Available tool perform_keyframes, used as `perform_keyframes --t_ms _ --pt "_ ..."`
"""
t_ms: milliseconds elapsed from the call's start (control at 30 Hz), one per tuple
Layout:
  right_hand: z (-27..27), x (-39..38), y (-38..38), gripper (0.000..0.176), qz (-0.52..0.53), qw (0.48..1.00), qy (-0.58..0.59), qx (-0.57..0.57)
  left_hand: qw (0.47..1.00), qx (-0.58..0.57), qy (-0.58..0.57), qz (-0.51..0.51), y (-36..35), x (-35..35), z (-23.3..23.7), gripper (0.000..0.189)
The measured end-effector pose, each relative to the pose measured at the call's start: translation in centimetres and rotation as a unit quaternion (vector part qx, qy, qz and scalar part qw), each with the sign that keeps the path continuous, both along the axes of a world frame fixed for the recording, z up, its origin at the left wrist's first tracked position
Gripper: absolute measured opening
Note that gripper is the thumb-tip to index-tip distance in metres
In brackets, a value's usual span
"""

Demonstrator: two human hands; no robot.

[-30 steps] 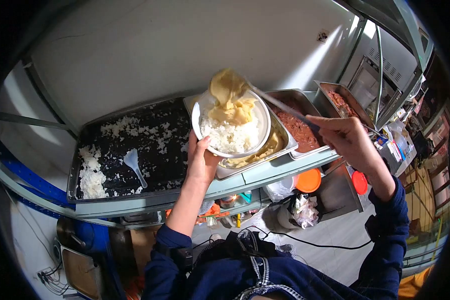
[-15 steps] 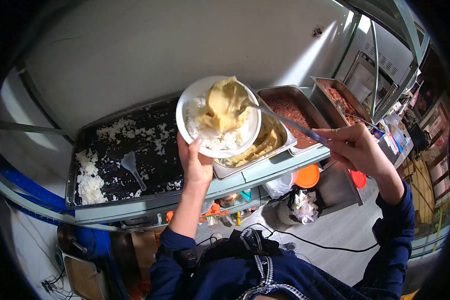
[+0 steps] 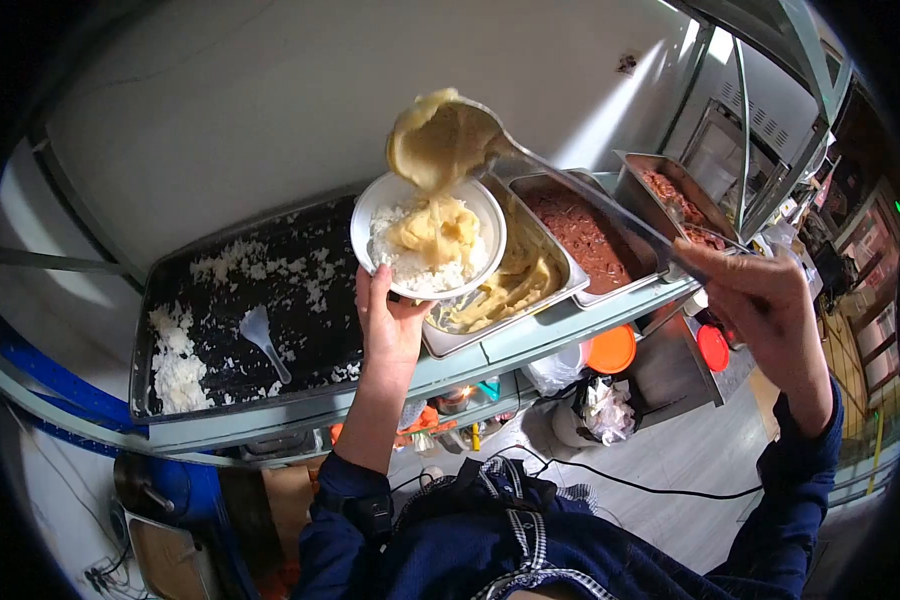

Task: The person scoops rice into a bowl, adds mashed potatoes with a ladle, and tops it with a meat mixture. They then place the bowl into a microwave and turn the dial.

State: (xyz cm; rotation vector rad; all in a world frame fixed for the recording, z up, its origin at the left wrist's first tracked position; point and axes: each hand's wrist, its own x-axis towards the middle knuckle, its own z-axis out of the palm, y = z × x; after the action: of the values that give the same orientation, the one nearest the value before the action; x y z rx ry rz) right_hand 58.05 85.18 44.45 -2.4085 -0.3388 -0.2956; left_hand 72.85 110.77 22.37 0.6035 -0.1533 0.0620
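Note:
My left hand (image 3: 390, 325) holds a white bowl (image 3: 372, 213) from below; it has white rice and a yellow mash in it. My right hand (image 3: 760, 300) grips the long handle of a metal ladle (image 3: 570, 190). The ladle's scoop (image 3: 445, 135) is raised above the bowl, tipped, with thick yellow mash hanging from it onto the rice. Under the bowl sits a steel pan of the same yellow mash (image 3: 515, 285).
A large black tray (image 3: 270, 300) at left has scattered rice and a white rice paddle (image 3: 262, 335). Two steel pans of reddish food (image 3: 585, 235) (image 3: 675, 195) stand to the right. Below the counter are orange lids (image 3: 610, 350), a bag-lined bin (image 3: 600, 410) and a black cable on the floor.
The ladle has lifted from the bowl and now hangs above it, dripping mash. My right hand has moved right and down. The bowl has shifted slightly lower.

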Motion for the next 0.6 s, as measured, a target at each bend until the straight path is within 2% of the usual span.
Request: perform_keyframes --t_ms 67,167,267,400,500,600 --pt "0.6 0.6 -0.1 0.032 -0.022 0.999 0.041 0.017 1.000 -0.004 -0.012 -0.002 -0.1 0.0 -0.1 0.052" --pt "0.2 2.3 -0.3 0.031 0.004 0.993 0.111 0.034 1.000 -0.010 -0.017 0.003 -0.2 -0.1 0.1 0.054" --pt "-0.2 3.2 -0.1 0.030 0.018 0.985 0.171 0.005 1.000 -0.002 -0.017 -0.003 0.1 -0.4 0.4 0.054" --pt "-0.8 3.8 -0.1 0.029 0.058 0.986 0.156 -0.030 1.000 0.020 0.006 0.003 0.6 -0.8 1.5 0.053" --pt "0.3 3.2 0.3 0.029 -0.004 0.981 0.190 0.025 0.998 0.044 0.043 0.014 0.8 -0.9 1.6 0.051" --pt "0.5 3.2 0.2 0.029 0.047 0.978 0.202 0.015 0.996 0.048 0.070 0.013 1.0 -0.6 1.6 0.048"
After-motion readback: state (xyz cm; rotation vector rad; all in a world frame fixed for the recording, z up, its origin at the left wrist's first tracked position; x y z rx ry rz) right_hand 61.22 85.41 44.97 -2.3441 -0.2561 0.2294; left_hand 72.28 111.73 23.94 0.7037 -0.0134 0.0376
